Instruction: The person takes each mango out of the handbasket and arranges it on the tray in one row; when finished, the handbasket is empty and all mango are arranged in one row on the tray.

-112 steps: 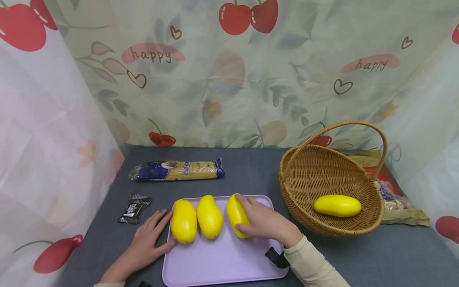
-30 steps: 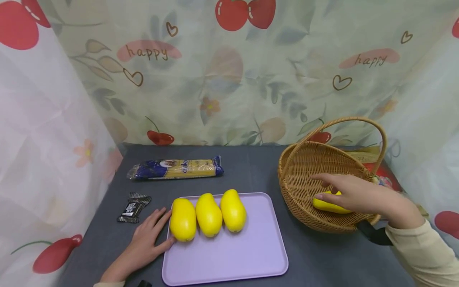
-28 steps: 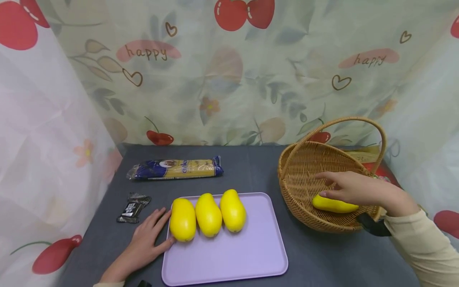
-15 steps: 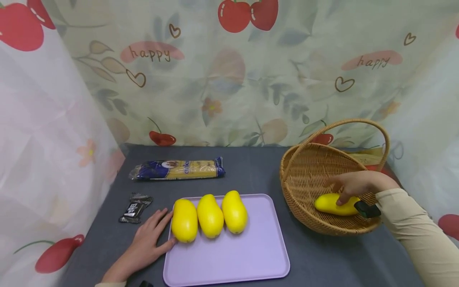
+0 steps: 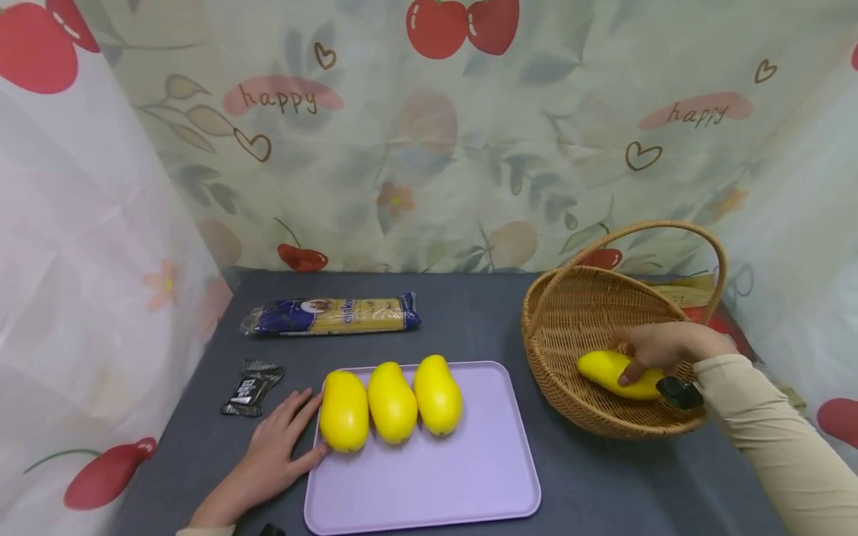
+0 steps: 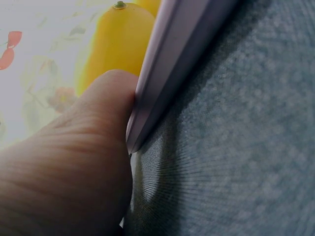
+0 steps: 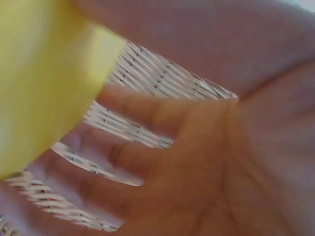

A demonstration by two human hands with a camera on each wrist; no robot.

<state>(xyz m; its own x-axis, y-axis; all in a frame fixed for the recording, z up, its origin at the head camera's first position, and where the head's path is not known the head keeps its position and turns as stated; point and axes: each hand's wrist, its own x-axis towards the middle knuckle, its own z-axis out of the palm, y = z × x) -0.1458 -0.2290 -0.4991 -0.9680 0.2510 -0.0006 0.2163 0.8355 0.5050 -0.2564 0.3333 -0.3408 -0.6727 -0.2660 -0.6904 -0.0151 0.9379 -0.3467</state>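
In the head view, my right hand (image 5: 653, 348) reaches into the wicker basket (image 5: 563, 327) and grips a yellow mango (image 5: 606, 370), thumb on the near side and fingers on the far side. The right wrist view shows this mango (image 7: 44, 83) between thumb and curled fingers, with wickerwork behind. Three more mangoes (image 5: 344, 412) lie side by side along the back left of a lilac tray (image 5: 436, 484). My left hand (image 5: 275, 447) lies flat on the cloth at the tray's left edge. Its thumb (image 6: 108, 98) touches the tray rim in the left wrist view.
A blue-and-yellow pasta packet (image 5: 335, 316) lies behind the tray. To the left is a small black wrapped snack (image 5: 251, 387). Behind the basket, partly hidden, sits a brown and red bag (image 5: 697, 298). The basket's tall handle (image 5: 660, 225) arches above its opening. Printed curtains enclose the table.
My right hand set a third mango on the tray, let go, and moved right into the basket. It has closed round the mango there, whose left end has shifted slightly. My left hand stays put.
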